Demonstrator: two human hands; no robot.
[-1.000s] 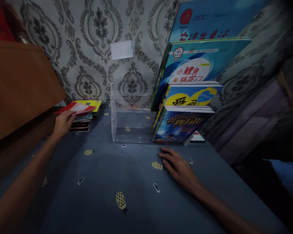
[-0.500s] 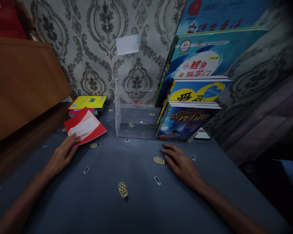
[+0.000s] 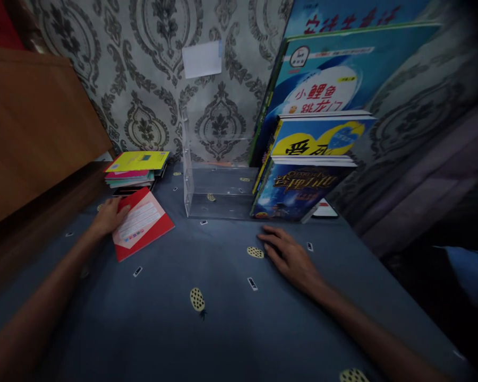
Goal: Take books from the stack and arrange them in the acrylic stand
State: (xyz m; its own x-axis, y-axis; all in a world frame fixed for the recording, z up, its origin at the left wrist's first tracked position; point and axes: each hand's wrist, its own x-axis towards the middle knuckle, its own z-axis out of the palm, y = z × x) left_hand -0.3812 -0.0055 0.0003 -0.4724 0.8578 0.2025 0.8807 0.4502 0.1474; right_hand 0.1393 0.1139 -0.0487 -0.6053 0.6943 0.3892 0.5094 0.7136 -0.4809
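Observation:
My left hand (image 3: 109,216) is at the left edge of a red booklet (image 3: 143,236) with a pale pink printed panel. The thumb lies over its cover, and the other fingers are partly hidden by the edge. The booklet is low over the tablecloth, in front of a small pile of books (image 3: 137,162) topped by a yellow one. My right hand (image 3: 290,257) rests on the cloth with fingers apart, holding nothing. Just beyond it, a dark blue book (image 3: 298,185) stands at the front of a clear acrylic stepped rack (image 3: 187,188).
Behind the blue book, a yellow-and-blue book (image 3: 322,135) and a tall teal book (image 3: 354,69) lean upright on the rack's right side. A phone (image 3: 325,209) lies beside them. A wooden panel (image 3: 40,122) borders the left; a white card (image 3: 202,59) is on the wallpaper.
My left hand has shifted to the booklet's upper left edge, and the booklet has turned and come down nearer me. My right hand keeps its place. The view has tilted slightly.

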